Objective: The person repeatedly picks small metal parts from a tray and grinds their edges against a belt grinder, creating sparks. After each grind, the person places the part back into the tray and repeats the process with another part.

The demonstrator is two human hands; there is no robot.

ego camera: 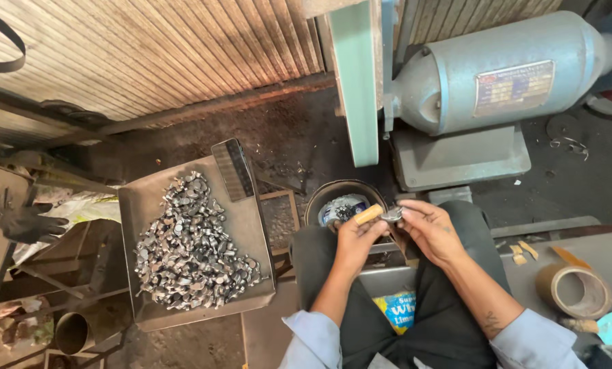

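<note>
Just below the middle of the frame, the left hand (356,239) is curled closed around a short tan wooden handle (368,214), whose end sticks up and to the right out of the fist. Right beside it, the right hand (430,229) has its fingers bent in, pinching a small grey metal piece (392,215) between thumb and fingertips; the handle's tip and the piece meet between the two hands, though whether they quite touch cannot be told. Both hands hang above the person's lap, which is clad in dark trousers (443,321), with pale blue sleeves (311,338) at the bottom edge. Just above the hands sits a round dark bowl (326,198) with a few bits inside. To the left of centre, a flat metal tray (241,212) carries a heap of small shiny metal parts (190,242), and a dark rectangular block (232,169) rests on its upper right corner. In the upper right, a large grey-blue motor (497,68) sits on a base plate, with a pale green upright panel (356,82) just to its left. At the lower right lies a roll of brown tape (574,290). At the far left edge, a dark glove (25,222) rests on a bench.
</note>
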